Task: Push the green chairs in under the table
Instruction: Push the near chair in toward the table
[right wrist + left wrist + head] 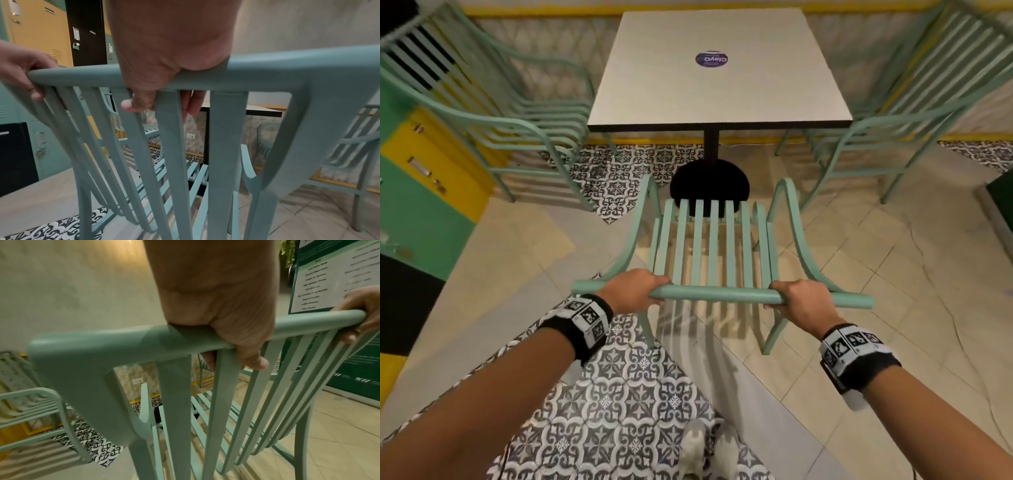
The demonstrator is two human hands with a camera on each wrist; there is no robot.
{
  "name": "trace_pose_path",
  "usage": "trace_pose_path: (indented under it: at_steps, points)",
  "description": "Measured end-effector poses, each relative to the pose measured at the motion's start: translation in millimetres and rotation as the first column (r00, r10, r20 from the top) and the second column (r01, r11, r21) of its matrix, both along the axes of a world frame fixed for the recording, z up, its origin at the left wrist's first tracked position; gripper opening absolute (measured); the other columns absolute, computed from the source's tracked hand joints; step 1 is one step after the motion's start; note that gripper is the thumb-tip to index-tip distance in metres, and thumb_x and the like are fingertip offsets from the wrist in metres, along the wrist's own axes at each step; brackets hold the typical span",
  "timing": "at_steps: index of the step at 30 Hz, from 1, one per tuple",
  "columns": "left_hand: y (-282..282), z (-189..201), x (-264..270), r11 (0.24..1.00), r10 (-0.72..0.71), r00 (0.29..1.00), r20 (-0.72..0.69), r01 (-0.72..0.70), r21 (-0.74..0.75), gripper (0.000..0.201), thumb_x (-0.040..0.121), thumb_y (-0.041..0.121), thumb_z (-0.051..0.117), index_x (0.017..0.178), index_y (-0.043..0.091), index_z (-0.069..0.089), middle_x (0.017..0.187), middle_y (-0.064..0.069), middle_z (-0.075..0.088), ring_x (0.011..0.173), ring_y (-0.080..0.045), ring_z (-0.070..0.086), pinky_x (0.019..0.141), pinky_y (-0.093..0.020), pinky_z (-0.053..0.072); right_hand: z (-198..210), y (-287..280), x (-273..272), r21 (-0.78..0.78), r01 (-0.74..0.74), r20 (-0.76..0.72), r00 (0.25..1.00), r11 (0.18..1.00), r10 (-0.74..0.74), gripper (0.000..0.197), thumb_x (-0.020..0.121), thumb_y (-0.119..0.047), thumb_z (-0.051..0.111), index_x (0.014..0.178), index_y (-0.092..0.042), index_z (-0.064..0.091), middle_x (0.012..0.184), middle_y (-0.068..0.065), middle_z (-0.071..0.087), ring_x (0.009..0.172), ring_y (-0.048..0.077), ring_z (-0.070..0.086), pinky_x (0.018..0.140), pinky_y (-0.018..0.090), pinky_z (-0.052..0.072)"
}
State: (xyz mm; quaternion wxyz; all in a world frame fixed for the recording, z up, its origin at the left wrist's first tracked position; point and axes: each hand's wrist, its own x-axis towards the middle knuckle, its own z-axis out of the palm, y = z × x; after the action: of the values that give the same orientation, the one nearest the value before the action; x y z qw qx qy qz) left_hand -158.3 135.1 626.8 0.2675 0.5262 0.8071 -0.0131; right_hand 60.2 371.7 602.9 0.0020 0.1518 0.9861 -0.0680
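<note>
I am looking down at the green chair point(714, 246) standing directly in front of me, at 12 o'clock, its slatted seat facing the table point(719, 68) and its front edge sitting over the table's round black base point(710, 185), not yet under the tabletop. My left hand point(635, 291) is gripping the chair's top rail point(722, 295) at about 11 o'clock, fingers curling over the far side and thumb tucking underneath. My right hand point(803, 303) is gripping the same rail at about 1 o'clock, and the right wrist view is showing its fingers point(193, 104) wrapping down behind the slats with the thumb in front. The left wrist view is showing the same wrapped hold, the palm sitting on top of the rail.

A second green chair point(527, 130) is standing at 10 o'clock beside the table's left edge, and a third green chair point(914, 113) is standing at 2 o'clock beside its right edge, both blurred. A round purple sticker point(711, 59) is lying on the tabletop. Green and yellow lockers point(424, 178) are lining the wall at 9 o'clock. My pale shoes point(707, 448) are showing at 6 o'clock on the patterned tiles point(619, 411).
</note>
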Motion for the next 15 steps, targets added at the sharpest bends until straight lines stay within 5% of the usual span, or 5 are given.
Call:
trace_pose_path:
  at_steps: [15]
  points:
    - [32,-9,-55,0.997,0.073,0.997,-0.007,-0.073,-0.011,0.021,0.087,0.023,0.065,0.107,0.015,0.063,0.094,-0.012,0.071,0.086,-0.027,0.064,0.079,-0.038,0.051,-5,30,-60,-0.049,-0.015,0.040,0.999,0.999,0.017,0.028,0.079,-0.040,0.069,0.086,-0.013,0.064,0.066,0.009,0.069,0.059,0.027,0.064,0.057,0.031,0.049]
